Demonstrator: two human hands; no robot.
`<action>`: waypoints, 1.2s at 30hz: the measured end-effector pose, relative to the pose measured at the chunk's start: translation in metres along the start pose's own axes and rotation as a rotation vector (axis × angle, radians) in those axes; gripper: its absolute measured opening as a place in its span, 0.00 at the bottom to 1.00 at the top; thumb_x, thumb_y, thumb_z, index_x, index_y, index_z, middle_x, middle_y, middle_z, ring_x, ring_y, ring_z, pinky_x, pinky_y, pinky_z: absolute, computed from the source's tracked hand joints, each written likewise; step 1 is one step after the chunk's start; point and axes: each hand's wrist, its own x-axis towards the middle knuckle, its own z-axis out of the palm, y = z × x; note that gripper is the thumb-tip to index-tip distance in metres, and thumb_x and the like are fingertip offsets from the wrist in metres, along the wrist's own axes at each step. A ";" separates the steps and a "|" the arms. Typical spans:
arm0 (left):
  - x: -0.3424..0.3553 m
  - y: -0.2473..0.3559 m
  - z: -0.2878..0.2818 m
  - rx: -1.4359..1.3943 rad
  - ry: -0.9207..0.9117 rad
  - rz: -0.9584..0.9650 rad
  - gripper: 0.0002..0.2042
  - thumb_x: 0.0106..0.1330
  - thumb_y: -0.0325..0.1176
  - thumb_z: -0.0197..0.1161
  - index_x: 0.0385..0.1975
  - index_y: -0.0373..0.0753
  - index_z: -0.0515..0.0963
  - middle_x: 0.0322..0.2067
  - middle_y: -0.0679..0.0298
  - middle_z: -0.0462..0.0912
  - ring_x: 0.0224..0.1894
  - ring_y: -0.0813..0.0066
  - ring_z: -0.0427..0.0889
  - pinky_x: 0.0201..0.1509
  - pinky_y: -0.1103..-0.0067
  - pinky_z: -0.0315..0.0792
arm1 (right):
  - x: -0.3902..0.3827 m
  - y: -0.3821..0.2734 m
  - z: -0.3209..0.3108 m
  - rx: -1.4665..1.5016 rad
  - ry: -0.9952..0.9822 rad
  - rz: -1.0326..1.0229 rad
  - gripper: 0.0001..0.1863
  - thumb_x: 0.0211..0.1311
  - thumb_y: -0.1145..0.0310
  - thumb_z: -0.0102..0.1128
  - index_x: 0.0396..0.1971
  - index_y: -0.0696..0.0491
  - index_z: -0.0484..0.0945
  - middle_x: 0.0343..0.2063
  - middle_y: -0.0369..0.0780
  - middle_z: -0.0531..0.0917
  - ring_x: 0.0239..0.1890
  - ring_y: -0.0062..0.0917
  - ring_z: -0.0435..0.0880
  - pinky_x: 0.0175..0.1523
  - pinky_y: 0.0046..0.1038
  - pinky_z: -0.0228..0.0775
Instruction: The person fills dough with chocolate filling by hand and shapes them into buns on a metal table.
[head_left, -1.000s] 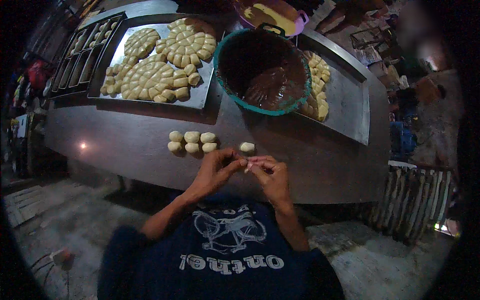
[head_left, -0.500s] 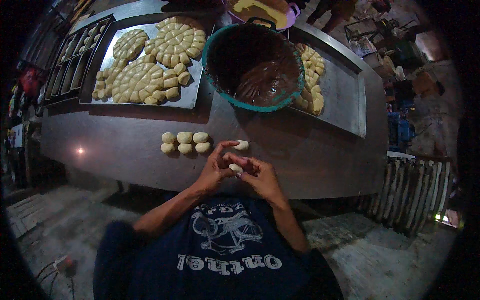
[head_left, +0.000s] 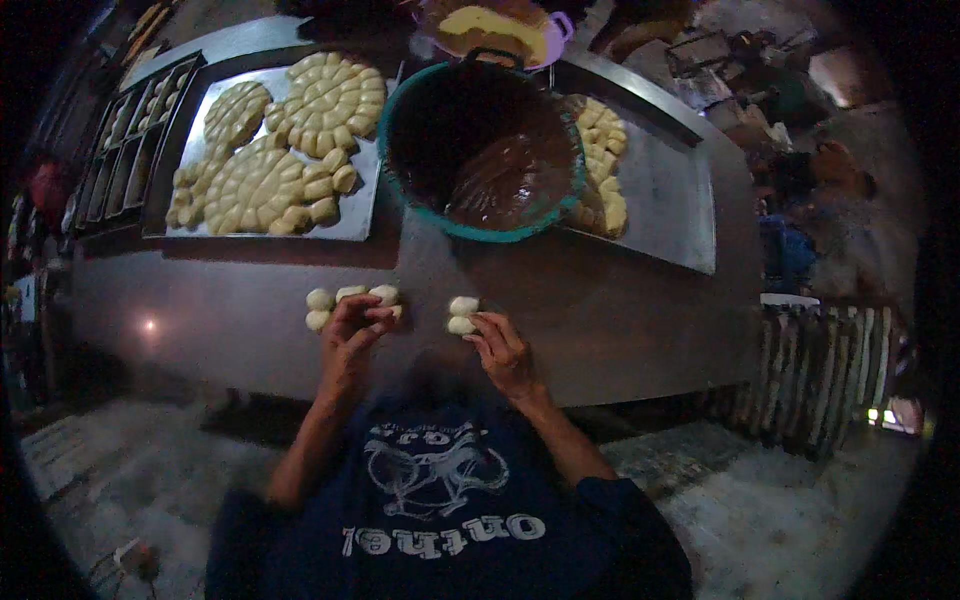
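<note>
On the near side of the table, my left hand (head_left: 350, 335) reaches over a small cluster of pale dough balls (head_left: 319, 299). Its thumb and fingers close on a dough ball (head_left: 394, 312) at the cluster's right end, and the hand hides part of the cluster. To the right, a separate pair of dough balls lies one behind the other. My right hand (head_left: 507, 355) has its fingertips on the nearer dough ball (head_left: 461, 326), while the farther dough ball (head_left: 463, 304) touches it from behind.
A teal tub (head_left: 490, 236) of glossy brown paste stands beyond my hands. Left of it, a metal tray (head_left: 345, 225) carries shaped dough pieces; another tray (head_left: 668, 220) with dough lies right. Farther back are baking tins (head_left: 120, 160) and a purple basin (head_left: 561, 30) with yellow contents.
My hands have parted: the left moved left to the cluster, the right stayed on the right. The dough ball held between them now sits before the single one. The whole view shifted slightly.
</note>
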 end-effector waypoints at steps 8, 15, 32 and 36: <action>-0.004 0.006 0.005 -0.062 0.050 0.002 0.16 0.58 0.27 0.63 0.46 0.37 0.73 0.39 0.65 0.79 0.41 0.74 0.77 0.50 0.74 0.71 | 0.096 0.172 -0.123 -0.461 0.376 0.290 0.07 0.60 0.78 0.57 0.36 0.62 0.81 0.31 0.47 0.83 0.36 0.42 0.83 0.40 0.35 0.74; 0.000 0.021 0.003 -0.018 0.040 0.020 0.13 0.60 0.26 0.62 0.45 0.37 0.73 0.39 0.65 0.77 0.43 0.74 0.77 0.50 0.75 0.71 | 0.143 0.319 -0.156 -0.485 0.204 0.402 0.11 0.55 0.77 0.60 0.38 0.57 0.83 0.35 0.47 0.85 0.38 0.41 0.85 0.45 0.34 0.75; 0.001 0.032 0.000 -0.011 0.181 0.008 0.11 0.63 0.28 0.62 0.44 0.40 0.72 0.37 0.66 0.76 0.38 0.76 0.76 0.47 0.78 0.70 | 0.182 0.207 -0.079 -0.300 -0.022 -0.109 0.14 0.44 0.80 0.63 0.35 0.57 0.83 0.38 0.50 0.84 0.44 0.46 0.83 0.49 0.41 0.75; 0.000 0.046 0.024 -0.033 0.081 -0.045 0.11 0.63 0.28 0.62 0.43 0.40 0.72 0.38 0.66 0.77 0.39 0.75 0.76 0.51 0.77 0.71 | 0.196 0.171 -0.068 -0.352 0.328 -0.351 0.13 0.49 0.77 0.62 0.38 0.59 0.81 0.40 0.45 0.84 0.44 0.38 0.83 0.48 0.37 0.75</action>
